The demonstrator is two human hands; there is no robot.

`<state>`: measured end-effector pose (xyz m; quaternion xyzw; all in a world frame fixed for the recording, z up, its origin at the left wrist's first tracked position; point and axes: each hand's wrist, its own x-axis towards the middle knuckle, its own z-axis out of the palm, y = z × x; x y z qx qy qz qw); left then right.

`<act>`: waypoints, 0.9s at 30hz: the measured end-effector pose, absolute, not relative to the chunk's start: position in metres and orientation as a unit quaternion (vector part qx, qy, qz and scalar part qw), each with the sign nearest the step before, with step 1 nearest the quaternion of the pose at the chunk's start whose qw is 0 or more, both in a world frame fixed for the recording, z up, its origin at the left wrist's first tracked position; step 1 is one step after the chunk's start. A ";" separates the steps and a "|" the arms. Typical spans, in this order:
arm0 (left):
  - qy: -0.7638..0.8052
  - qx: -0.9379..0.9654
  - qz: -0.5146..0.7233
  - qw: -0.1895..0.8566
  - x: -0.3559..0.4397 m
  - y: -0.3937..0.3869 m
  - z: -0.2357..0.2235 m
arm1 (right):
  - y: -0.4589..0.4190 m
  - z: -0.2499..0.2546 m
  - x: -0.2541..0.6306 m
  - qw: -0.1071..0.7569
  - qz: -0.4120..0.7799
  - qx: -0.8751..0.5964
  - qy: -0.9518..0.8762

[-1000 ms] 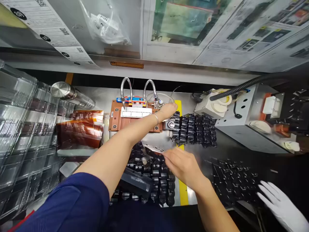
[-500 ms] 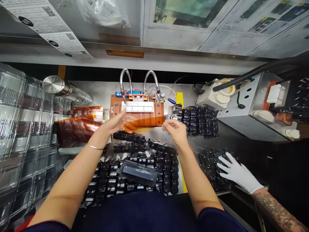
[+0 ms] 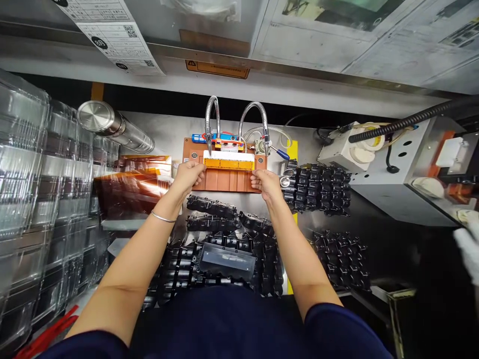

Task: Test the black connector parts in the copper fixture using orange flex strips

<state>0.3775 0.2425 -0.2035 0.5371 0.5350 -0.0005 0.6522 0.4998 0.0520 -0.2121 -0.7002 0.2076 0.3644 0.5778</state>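
A strip of amber film (image 3: 229,164) stretches between my two hands, over the lower part of a white perforated plate (image 3: 228,154). My left hand (image 3: 190,175) pinches its left end, and my right hand (image 3: 267,182) pinches its right end. Dots of the plate show through the film. The plate sits on a brown fixture block (image 3: 224,181), whose grooved front lies just below the film. Two bendable metal hoses (image 3: 255,105) arch over the block from behind. A blue-handled toggle clamp (image 3: 280,152) stands at its right rear.
Black plastic parts (image 3: 318,187) lie in rows at right and in front of me, with a dark translucent cover (image 3: 227,261) on top. Amber film sheets (image 3: 130,199), a steel flask (image 3: 127,130) and stacked clear trays (image 3: 26,199) are left. A co-worker's white glove (image 3: 467,249) shows at far right.
The amber film has gone from a blurred, slanted position below the plate to lying level over it. My left hand has closed on its end. The co-worker's gloved hand has moved right, off the black parts.
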 end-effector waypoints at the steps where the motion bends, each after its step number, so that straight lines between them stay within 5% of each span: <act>1: 0.536 0.538 -0.001 0.650 0.378 0.243 -0.205 | 0.054 -0.213 0.501 0.576 0.360 -0.703 0.210; 27: 0.557 0.549 0.011 0.623 0.382 0.242 -0.213 | 0.058 -0.222 0.506 0.567 0.360 -0.710 0.213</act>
